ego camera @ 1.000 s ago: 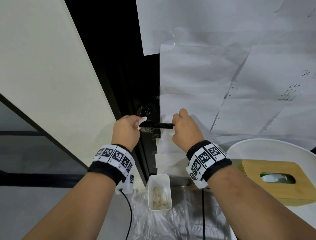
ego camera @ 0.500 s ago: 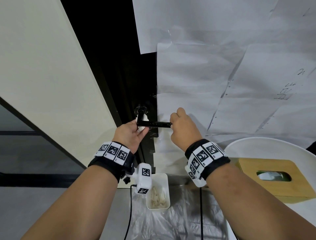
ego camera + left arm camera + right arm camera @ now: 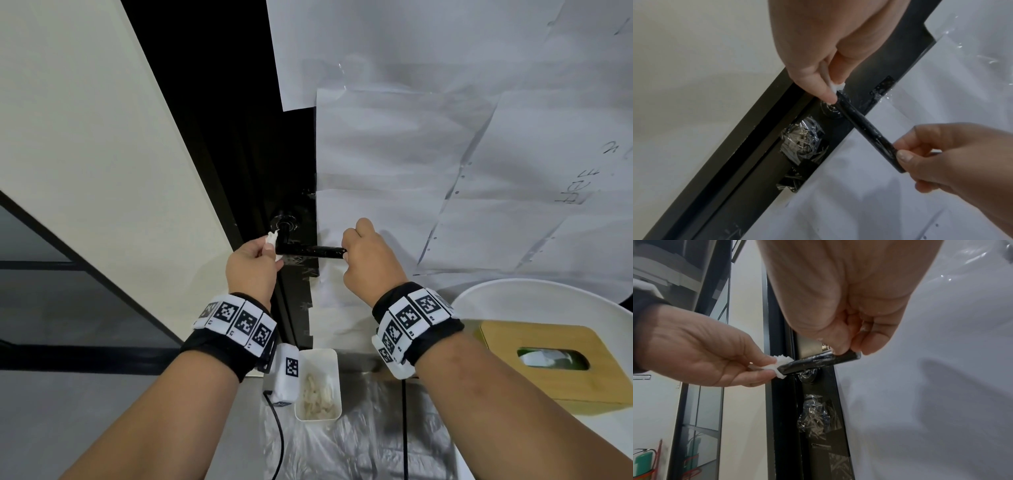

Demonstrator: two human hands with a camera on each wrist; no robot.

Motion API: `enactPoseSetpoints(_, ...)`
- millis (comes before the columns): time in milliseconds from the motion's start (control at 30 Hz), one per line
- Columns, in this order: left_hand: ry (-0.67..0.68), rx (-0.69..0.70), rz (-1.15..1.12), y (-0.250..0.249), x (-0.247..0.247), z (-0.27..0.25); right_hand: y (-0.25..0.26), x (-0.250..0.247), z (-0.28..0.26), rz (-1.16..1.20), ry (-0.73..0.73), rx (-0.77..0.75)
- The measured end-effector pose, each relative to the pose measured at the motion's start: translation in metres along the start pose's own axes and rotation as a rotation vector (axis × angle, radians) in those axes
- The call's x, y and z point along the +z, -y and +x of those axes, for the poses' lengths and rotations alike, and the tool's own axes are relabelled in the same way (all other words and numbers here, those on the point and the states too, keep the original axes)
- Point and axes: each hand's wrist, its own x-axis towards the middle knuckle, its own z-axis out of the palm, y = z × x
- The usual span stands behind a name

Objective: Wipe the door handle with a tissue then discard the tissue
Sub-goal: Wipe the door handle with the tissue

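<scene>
**Two hands at a black door handle, one wiping, one steadying**

Left hand [image 3: 251, 263] pinches a small wad of white tissue [image 3: 780, 364] between thumb and fingertips, its grip closed on the wad and pressing it against the pivot end of the black lever door handle [image 3: 865, 126], next to the round rose on the dark door edge. Right hand [image 3: 368, 260] curls its thumb and fingers around the free end of the lever, apparently holding it level so the wiping does not push it down. The middle stretch of the lever between the two hands is bare and shows pale streaks. Wiping appears to be under way; discarding is not yet done.

Below the handle, on the floor, a small white bin [image 3: 318, 385] holds crumpled pale scraps, probably where the tissue is meant to go. To the right, a wooden tissue box [image 3: 548, 366] sits on a round white bench [image 3: 534, 294]. White paper sheets [image 3: 445, 154] cover the door.
</scene>
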Motion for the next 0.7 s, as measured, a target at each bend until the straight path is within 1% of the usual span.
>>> enactPoseSetpoints(100, 0.008, 0.079, 0.094, 0.003, -0.002, -0.007, 0.000, 0.001, 0.000, 0.003, -0.003, -0.003)
enactPoseSetpoints(267, -0.085, 0.305, 0.381, 0.006, -0.007, 0.000, -0.001, 0.001, 0.000, 0.000, 0.003, -0.003)
enactPoseSetpoints(400, -0.048, 0.399, 0.543, 0.010, 0.000, -0.008, 0.000, 0.001, 0.000, 0.001, -0.003, -0.009)
enactPoseSetpoints(467, 0.006, 0.433, 0.550, 0.013, 0.009, -0.017, 0.001, 0.000, 0.000, 0.000, -0.003, -0.003)
enactPoseSetpoints(567, 0.137, 0.491, 0.525, 0.017, 0.023, -0.031, 0.001, 0.000, 0.000, -0.004, 0.000, 0.001)
enactPoseSetpoints(600, 0.155, 0.521, 0.517, 0.016, 0.025, -0.035, 0.001, 0.001, 0.001, 0.000, 0.000, 0.000)
enactPoseSetpoints(633, 0.155, 0.560, 0.510, 0.012, 0.026, -0.036, 0.000, 0.001, 0.001, 0.004, -0.001, -0.003)
enactPoseSetpoints(700, 0.096, 0.635, 0.523, 0.001, 0.021, -0.030, -0.002, 0.003, 0.001, 0.003, -0.008, -0.008)
